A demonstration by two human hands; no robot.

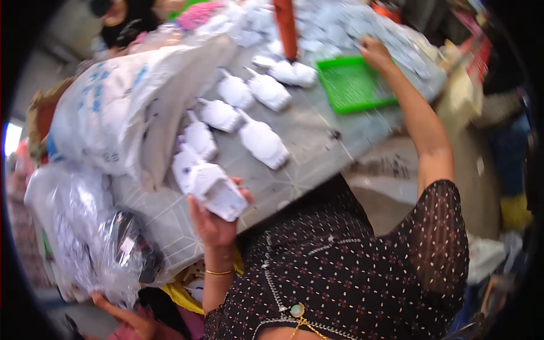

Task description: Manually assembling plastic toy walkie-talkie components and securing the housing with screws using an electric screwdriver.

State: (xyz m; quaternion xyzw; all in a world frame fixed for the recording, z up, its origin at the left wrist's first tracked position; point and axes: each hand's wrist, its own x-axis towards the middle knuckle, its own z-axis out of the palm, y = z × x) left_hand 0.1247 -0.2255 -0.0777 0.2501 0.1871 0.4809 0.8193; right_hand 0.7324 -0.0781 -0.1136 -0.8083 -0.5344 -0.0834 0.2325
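On the grey table's (306, 153) near edge, the left hand (212, 218) gripped a white packet (215, 190), fingers wrapped around its lower end, the packet hanging partly over the rim. The right hand (375, 52) reached far across to the pile of small white pieces (362, 25) beside the green tray (351, 85); whether it had closed on anything could not be told. Stretched that far, the arm might have swept the row of packets (249, 113) aside. The bulging white sack (130, 107) leaned close and might have nudged packets off the edge.
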